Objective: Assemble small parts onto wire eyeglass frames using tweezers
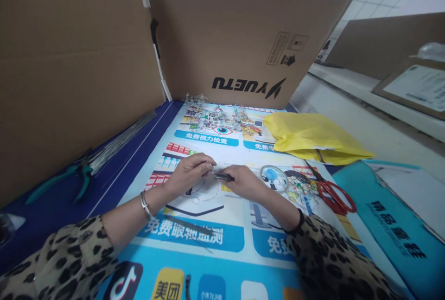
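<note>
My left hand (190, 173) is closed in a pinch over the printed sheet, its fingertips around a thin wire that curves down below the hand. My right hand (245, 182) grips a small dark-handled tool (223, 176), its pale tip reaching the left fingertips. The tool's exact kind is hard to make out. A round clear coil (274, 178) of thin wire lies just right of my right hand. Several loose wire pieces (191, 230) lie on the sheet nearer to me.
Pliers with teal handles (84, 180) and a wire bundle (120, 144) lie at left. Red-handled scissors (336, 197), a yellow bag (314, 137) and a teal box (392, 212) are at right. Tangled wire shapes (239, 113) lie far back, before tall cardboard walls (239, 26).
</note>
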Tool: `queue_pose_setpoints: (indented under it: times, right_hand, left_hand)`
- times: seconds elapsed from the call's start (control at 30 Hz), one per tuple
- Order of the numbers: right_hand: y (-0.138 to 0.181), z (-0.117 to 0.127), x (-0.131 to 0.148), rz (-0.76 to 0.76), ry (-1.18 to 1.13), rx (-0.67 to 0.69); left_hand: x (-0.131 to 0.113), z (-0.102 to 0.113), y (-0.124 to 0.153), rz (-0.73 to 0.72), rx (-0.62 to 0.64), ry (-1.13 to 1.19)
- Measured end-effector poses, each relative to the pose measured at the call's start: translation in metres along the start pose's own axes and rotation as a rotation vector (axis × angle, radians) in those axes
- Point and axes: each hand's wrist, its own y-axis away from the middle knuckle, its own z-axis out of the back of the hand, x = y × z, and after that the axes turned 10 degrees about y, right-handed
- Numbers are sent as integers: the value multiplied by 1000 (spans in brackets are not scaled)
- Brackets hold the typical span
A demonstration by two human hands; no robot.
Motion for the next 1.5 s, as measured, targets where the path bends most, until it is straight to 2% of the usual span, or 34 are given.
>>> queue_pose_setpoints:
  times: [0.43,0.83,1.03,1.23,1.4,1.5]
  right_hand:
    - [1,0,3,-79,223,57]
    - [0,3,1,-153,293,112]
    - [2,1,2,-232,346,53]
    - [4,-1,8,-143,316,-1]
    - [0,-11,6,-122,314,-121]
    - [-1,-15,6,-101,301,-146]
  left_hand:
    - [-13,-3,0,24,60,45]
    - [0,0,-1,113,-3,94]
    - [2,1,-2,126,-19,-50]
    - [3,5,4,107,-123,-196]
    - [-4,21,19,105,-306,-254]
    - [-7,30,28,105,-379,-333]
